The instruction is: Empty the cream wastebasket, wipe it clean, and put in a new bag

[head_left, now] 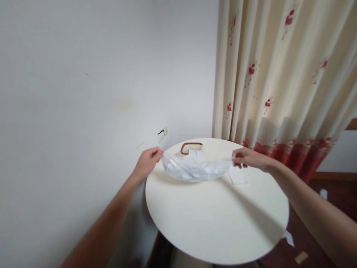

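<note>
A crumpled white plastic bag (pixel 195 167) hangs stretched between my two hands just above a round cream table (pixel 217 223). My left hand (pixel 147 162) pinches the bag's left end, fingers closed. At the other end, my right hand (pixel 247 158) is closed on the bag's right edge. The bag sags in the middle and touches or nearly touches the tabletop. Behind it lies a cream item with a brown loop handle (pixel 191 147), partly hidden by the bag.
A small white paper or card (pixel 238 177) lies on the table under my right hand. A white wall with a socket (pixel 162 134) is at the left. A cream curtain with red flowers (pixel 284 85) hangs at the back right. The floor is dark wood (pixel 304 245).
</note>
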The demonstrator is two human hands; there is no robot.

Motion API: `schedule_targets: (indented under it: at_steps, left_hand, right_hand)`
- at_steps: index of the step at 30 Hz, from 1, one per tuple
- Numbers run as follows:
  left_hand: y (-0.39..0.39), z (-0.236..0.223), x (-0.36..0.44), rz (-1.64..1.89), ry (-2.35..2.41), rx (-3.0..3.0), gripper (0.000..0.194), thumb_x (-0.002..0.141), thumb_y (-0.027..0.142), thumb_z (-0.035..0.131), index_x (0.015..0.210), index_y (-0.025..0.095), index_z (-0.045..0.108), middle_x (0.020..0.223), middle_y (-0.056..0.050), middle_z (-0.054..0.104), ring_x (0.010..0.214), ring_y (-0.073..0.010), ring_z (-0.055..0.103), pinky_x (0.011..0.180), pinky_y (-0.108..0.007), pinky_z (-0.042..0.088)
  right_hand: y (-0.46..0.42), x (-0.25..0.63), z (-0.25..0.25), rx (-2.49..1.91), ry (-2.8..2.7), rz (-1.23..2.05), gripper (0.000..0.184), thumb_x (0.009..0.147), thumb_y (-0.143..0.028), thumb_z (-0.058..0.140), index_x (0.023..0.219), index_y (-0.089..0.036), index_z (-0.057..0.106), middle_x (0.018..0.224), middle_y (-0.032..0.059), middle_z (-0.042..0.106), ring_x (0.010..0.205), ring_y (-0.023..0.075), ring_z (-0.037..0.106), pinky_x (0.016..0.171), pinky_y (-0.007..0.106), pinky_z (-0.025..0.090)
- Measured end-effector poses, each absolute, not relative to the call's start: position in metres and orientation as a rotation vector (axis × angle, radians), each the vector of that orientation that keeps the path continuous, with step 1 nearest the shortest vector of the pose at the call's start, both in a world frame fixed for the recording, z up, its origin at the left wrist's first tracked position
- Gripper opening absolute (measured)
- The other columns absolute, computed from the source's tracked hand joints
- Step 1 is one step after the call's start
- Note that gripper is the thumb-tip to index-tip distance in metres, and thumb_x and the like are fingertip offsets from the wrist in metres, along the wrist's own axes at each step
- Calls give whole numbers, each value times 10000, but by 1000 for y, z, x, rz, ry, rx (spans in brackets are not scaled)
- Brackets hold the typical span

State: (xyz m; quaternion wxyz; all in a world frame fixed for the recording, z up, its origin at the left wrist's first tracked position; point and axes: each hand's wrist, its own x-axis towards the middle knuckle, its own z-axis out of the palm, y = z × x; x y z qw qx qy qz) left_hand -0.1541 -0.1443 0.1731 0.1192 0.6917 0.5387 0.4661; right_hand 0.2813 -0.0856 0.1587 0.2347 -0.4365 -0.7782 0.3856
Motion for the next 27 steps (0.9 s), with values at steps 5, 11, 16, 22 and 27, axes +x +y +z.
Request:
schedule_targets:
  at_steps: [5,11,16,22,27]
  left_hand:
    - [-89,252,-153,1795,1571,2040,377,951,448,466,651,221,466,575,28,454,559,-139,415,547,-255,314]
    - [-46,286,-147,1378,1713,2249,315,883,356,622,617,204,552,612,-10,582,632,-164,521,631,-260,395]
    - [-27,296,-152,1440,1776,2024,332,949,337,570,649,204,519,509,12,519,469,-127,468,508,-245,333]
    - [-9,313,-153,1502,1753,1930,338,997,310,524,678,206,492,491,14,502,431,-115,483,475,-231,347]
    - [12,330,-155,1735,1562,1688,328,1051,315,449,747,198,489,561,10,542,463,-91,535,495,-198,398]
  right_hand:
    - [-51,259,242,-1305,-1671,808,89,806,-208,634,732,-171,601,702,61,631,602,143,549,561,268,427]
    - [-17,218,281,-1422,-1743,536,228,788,-31,591,616,-168,533,500,16,505,482,125,475,484,258,359]
    - [-2,205,308,-1393,-1670,436,173,858,-64,571,701,-135,593,513,43,541,487,148,531,493,261,431]
    - [22,197,325,-1398,-1560,392,149,936,-148,559,815,-111,637,594,73,575,502,160,567,511,287,494]
    - [41,188,324,-1350,-1486,454,187,977,-259,553,922,-104,642,660,99,596,533,184,609,511,302,534]
